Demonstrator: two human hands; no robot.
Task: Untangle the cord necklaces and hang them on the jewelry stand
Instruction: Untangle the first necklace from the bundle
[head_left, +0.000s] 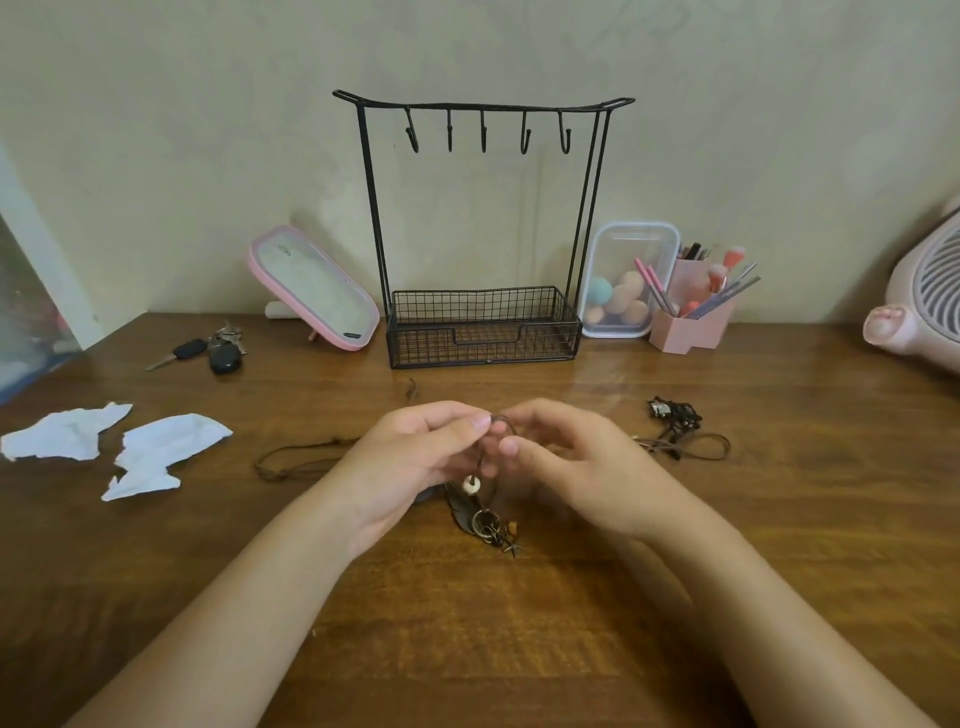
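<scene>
You held one cord necklace (471, 486) btw. both hands, just above the table (467, 649), in front of the jewelry stand (483, 327). Your left hand (415, 452) pinched the cord w/ thumb & fingers (467, 427) closed on it; your right hand (566, 462) had its fingers curled and pinched the same cord just beside. The pendants (491, 526) hung below the hands & touched the table. The stand stood at the back by the wall, its hooks (483, 132) on the top bar. A second tangled necklace (680, 431) lay to the right, well apart from your right hand. A loose cord loop (296, 460) lay left of your left hand; if it joined the held one, I could not tell. Keys (218, 351) & torn paper (156, 452) lay at the far left.
</scene>
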